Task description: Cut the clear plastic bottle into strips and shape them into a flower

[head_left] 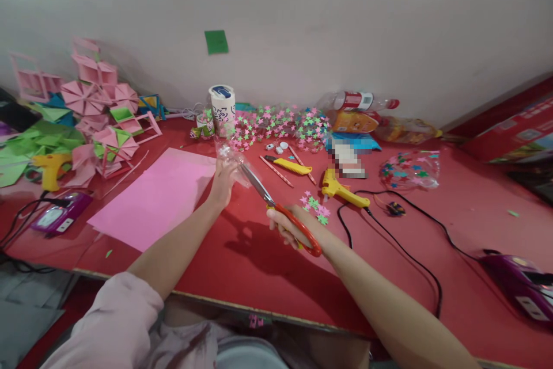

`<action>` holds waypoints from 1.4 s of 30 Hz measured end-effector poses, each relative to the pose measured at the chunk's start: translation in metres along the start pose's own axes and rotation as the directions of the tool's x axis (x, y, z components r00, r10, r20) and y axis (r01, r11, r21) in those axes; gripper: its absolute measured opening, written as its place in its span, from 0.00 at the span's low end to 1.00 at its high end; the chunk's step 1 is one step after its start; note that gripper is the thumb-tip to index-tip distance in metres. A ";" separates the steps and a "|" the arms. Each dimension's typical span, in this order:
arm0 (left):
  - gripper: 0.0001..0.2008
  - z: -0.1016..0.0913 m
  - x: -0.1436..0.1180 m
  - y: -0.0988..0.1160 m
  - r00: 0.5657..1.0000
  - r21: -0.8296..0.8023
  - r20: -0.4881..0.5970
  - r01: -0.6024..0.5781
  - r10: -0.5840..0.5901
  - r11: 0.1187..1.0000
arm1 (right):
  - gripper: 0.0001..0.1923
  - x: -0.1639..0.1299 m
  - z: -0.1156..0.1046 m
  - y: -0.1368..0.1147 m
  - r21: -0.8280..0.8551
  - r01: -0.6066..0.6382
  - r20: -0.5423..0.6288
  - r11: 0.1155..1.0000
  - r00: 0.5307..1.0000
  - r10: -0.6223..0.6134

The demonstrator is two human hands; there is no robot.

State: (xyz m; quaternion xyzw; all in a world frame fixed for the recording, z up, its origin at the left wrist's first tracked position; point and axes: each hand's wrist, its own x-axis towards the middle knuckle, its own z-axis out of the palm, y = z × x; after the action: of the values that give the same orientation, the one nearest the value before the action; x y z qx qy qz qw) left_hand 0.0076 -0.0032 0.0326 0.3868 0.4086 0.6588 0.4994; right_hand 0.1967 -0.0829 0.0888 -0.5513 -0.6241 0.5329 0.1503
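Note:
My right hand (291, 225) is closed round the red handles of a pair of scissors (296, 224), whose blades point up and left. Between the blade tips and my left hand (223, 180) is a clear plastic bag (235, 160); my left fingers are pinched on it. Whether the blades are cutting into the plastic I cannot tell. Pink paper sheets (155, 199) lie under and left of my left forearm. Right of the scissors is a small pile of pink and green paper stars (315, 206).
Behind are a yellow utility knife (289, 166), star-filled bags (280, 126) and a white patterned cup (223, 109). A yellow glue gun (343, 189) trails a black cord at right. Folded pink paper pieces (99, 92) and another glue gun (48, 168) crowd the left.

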 end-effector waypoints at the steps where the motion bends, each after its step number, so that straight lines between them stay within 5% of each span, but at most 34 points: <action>1: 0.16 0.000 0.002 0.001 1.000 -0.086 -0.004 0.023 -0.024 0.996 | 0.26 0.001 0.001 0.001 -0.005 0.019 -0.043 1.000 0.999 -0.019; 7: 0.20 0.004 -0.004 0.003 0.962 -0.251 0.195 0.239 -0.193 0.938 | 0.27 0.008 -0.001 0.008 -0.014 0.152 -0.310 0.988 0.939 -0.149; 15: 0.19 0.010 -0.010 0.004 0.939 -0.261 0.227 0.315 -0.259 0.912 | 0.29 0.012 -0.003 0.011 -0.078 0.097 -0.251 0.992 0.961 -0.113; 21: 0.17 0.002 0.004 0.002 0.982 -0.285 0.014 0.187 -0.191 0.940 | 0.31 0.010 -0.008 0.012 -0.294 0.045 -0.066 0.955 0.996 -0.067; 26: 0.14 -0.001 0.009 0.003 0.975 -0.266 -0.145 0.128 -0.171 0.955 | 0.33 0.004 -0.011 0.005 -0.390 0.035 -0.014 0.920 0.999 -0.044; 42: 0.12 -0.002 0.006 0.007 0.985 -0.255 -0.158 0.033 -0.076 0.966 | 0.30 0.005 -0.009 0.005 -0.229 -0.056 0.007 0.972 0.998 0.059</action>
State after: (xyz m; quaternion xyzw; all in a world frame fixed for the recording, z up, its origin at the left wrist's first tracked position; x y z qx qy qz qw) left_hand 0.0023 0.0015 0.0395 0.2528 0.3727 0.7211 0.5265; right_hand 0.2048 -0.0749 0.0861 -0.5792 -0.6660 0.4654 0.0663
